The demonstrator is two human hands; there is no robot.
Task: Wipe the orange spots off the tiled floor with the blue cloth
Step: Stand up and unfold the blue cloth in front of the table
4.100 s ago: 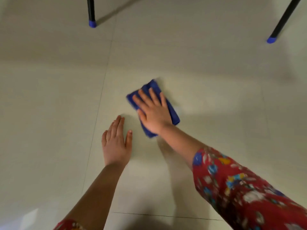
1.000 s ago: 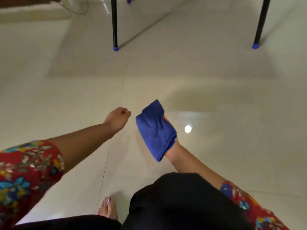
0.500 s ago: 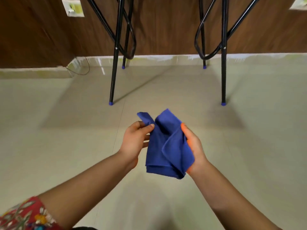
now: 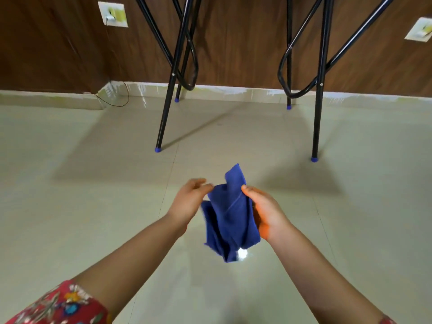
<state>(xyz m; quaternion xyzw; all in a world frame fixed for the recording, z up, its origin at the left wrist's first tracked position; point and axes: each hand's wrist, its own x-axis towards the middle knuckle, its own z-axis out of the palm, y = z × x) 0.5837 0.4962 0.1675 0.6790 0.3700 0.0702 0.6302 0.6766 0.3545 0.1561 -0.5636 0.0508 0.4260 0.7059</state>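
The blue cloth (image 4: 231, 216) hangs crumpled in the air in front of me, well above the pale tiled floor (image 4: 93, 206). My right hand (image 4: 266, 211) grips its right side, thumb on the front; orange staining shows on that palm. My left hand (image 4: 190, 199) is at the cloth's upper left edge, blurred, fingers curled against the fabric. I see no orange spots on the tiles in view.
A black metal table frame stands ahead: a front left leg (image 4: 164, 113) and a front right leg (image 4: 318, 101) with blue feet. A brown wooden wall (image 4: 233, 43) with white sockets lies behind, and a thin wire (image 4: 117, 99) runs along the skirting.
Four seconds ago my right hand pressed the cloth flat on the floor. Since then the cloth was lifted, the view rose toward the wall, and both hands took hold of it.
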